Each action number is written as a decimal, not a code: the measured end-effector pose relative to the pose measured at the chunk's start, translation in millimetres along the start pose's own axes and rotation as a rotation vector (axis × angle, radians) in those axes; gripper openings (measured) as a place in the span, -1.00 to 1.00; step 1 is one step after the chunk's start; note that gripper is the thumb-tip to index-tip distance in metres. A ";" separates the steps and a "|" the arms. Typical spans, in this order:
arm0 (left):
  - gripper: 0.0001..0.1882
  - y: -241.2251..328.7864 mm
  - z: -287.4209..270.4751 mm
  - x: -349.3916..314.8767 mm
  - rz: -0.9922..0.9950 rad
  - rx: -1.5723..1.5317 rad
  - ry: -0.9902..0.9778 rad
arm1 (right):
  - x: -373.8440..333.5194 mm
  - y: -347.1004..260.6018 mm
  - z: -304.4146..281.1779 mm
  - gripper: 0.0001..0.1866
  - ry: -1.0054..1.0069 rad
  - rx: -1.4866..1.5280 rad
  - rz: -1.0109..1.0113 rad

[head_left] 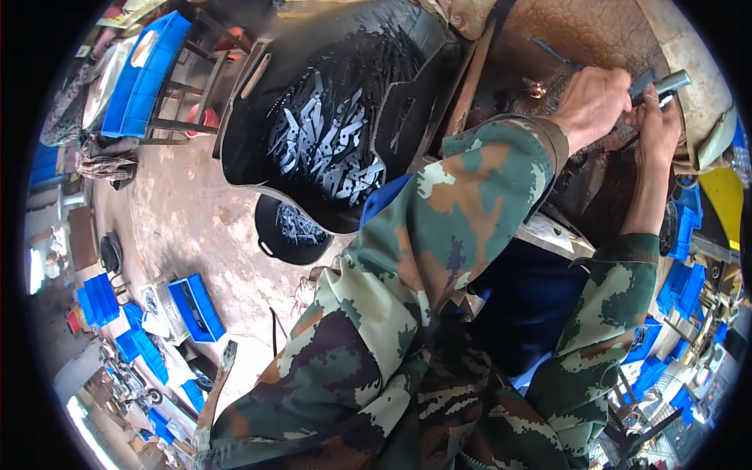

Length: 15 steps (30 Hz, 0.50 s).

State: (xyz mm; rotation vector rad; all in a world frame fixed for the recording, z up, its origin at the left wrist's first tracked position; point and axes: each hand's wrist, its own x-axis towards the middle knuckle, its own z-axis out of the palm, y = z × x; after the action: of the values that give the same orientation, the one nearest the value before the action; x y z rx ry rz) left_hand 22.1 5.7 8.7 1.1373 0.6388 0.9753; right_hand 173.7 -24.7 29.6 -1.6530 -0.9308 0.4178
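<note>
My left hand [591, 102] is curled closed at the upper right, over a brown, dirty work surface. Its fingers meet a flat grey-blue metal piece [642, 81]. Close beside it, my right hand [656, 129] is closed round the same area, with the thumb up against the metal. A round metal bar [674, 81] sticks out above the right hand. Whether bar and flat piece are one object I cannot tell, as the fingers cover where they meet. Near the left wrist a small orange glow [537, 91] shows on the surface, and a thin bluish strip [551, 50] lies farther back.
A large black tub [235, 141] with many loose flat metal parts [321, 149] stands left of my arm. Below it is a smaller black bucket [270, 249] of small metal parts. Blue bins [196, 308] sit on the floor at left, and more blue bins [681, 290] at right.
</note>
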 end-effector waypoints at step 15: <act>-0.78 2.2 1.1 -0.4 0.024 -0.045 -0.038 | 3.8 1.9 -4.2 -0.67 0.066 -0.088 -0.005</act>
State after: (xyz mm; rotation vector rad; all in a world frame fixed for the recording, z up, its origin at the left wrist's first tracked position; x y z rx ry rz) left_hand 22.2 5.2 11.1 1.1233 0.5713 0.9817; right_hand 179.7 -24.6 29.8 -1.7338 -0.9151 0.3202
